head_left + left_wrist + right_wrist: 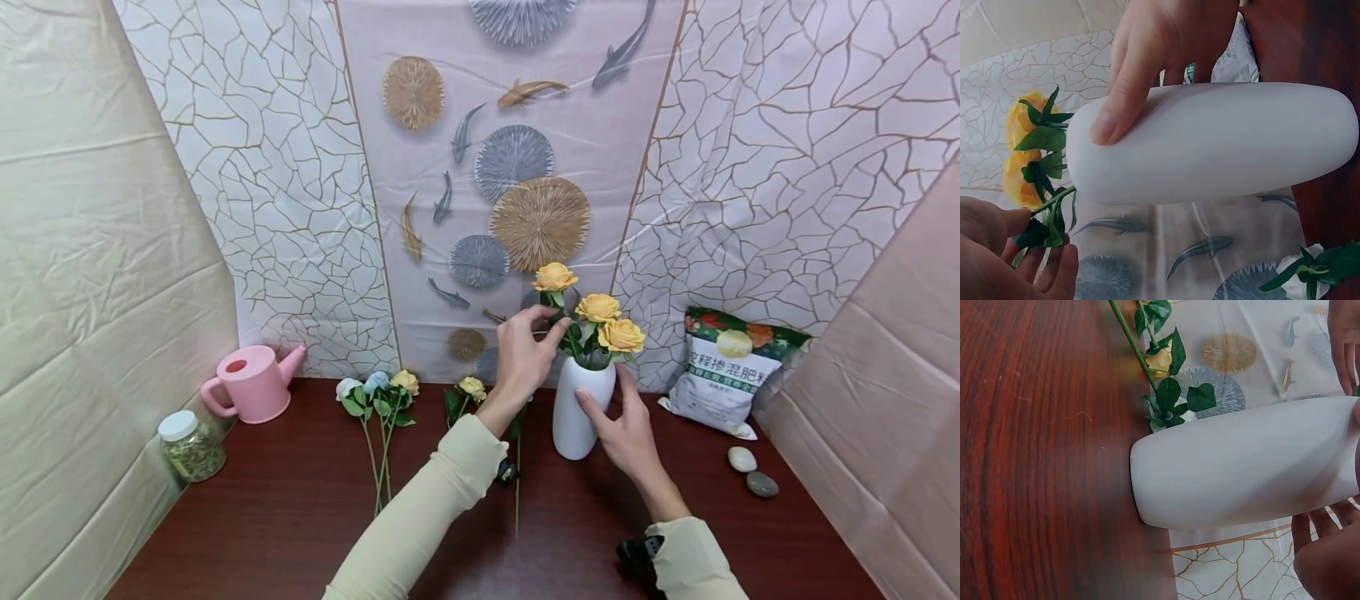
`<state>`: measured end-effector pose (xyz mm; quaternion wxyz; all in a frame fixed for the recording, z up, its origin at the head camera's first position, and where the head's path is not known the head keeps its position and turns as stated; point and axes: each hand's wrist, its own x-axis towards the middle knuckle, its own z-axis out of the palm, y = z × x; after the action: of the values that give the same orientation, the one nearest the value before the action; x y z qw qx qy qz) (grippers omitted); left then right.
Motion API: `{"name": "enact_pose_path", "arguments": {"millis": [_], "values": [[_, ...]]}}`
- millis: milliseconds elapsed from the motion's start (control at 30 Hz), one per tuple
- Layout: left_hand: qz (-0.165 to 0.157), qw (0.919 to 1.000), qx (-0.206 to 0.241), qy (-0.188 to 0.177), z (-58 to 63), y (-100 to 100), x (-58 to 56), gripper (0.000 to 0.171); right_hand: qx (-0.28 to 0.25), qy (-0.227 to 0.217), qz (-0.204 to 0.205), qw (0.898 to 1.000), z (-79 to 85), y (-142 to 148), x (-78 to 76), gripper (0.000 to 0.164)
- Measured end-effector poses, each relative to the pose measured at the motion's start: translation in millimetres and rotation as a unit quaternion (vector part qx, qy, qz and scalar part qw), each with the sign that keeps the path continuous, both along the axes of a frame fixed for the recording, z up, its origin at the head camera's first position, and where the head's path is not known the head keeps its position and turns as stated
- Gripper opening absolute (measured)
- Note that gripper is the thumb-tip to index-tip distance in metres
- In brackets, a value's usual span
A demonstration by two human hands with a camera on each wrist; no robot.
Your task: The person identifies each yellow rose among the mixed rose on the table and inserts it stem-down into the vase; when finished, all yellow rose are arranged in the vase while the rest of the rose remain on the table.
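A white vase [576,417] stands on the dark red-brown table with yellow roses [598,308] rising from its mouth. My right hand [628,429] grips the vase from the right, thumb across its front and fingers behind. My left hand [527,350] is at the left of the mouth and pinches the green stem [1054,199] of a yellow rose [554,277], just below its leaves. That rose sits higher than the other two. In the left wrist view, the pinched stem runs into the vase's mouth; its lower end is hidden inside.
Left on the table lie several blue, white and yellow roses [377,387], with another yellow rose [472,387] behind my left forearm. A pink watering can [251,385] and a jar [192,450] stand far left. A fertilizer bag [723,375] and two stones [752,471] are at right.
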<state>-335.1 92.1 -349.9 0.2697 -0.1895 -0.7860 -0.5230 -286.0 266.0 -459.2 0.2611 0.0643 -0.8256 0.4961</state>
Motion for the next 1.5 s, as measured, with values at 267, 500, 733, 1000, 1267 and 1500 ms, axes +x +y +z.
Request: {"name": "enact_pose_path", "arguments": {"millis": [267, 500, 733, 1000, 1267, 1500], "values": [[0.009, 0.9999, -0.012, 0.007, -4.4, 10.1, -3.7, 0.023, 0.0, 0.003, 0.003, 1.0, 1.5, -1.0, -0.1, 0.077], [0.027, 0.9986, -0.044, -0.007, -5.5, 19.6, -6.4, 0.021, 0.002, -0.004, -0.003, 1.0, 1.3, -0.6, 0.1, 0.084], [0.025, 0.9959, -0.07, -0.053, -7.2, 26.0, -5.8, 0.021, 0.005, -0.002, 0.002, 1.0, 0.4, 0.6, -0.3, 0.076], [0.005, 0.9928, -0.099, -0.067, -10.7, 28.4, -5.9, 0.017, -0.001, 0.003, 0.01, 1.0, 0.7, 1.0, 0.4, 0.074], [-0.026, 0.9906, -0.097, -0.093, -13.4, 21.1, -2.4, 0.026, -0.01, -0.016, 0.013, 1.0, 16.3, -8.8, 13.0, 0.077], [-0.048, 0.9939, -0.087, -0.049, -17.2, 10.3, -1.7, 0.031, -0.007, -0.016, 0.014, 1.0, 30.6, -16.6, 27.2, 0.076]]}}
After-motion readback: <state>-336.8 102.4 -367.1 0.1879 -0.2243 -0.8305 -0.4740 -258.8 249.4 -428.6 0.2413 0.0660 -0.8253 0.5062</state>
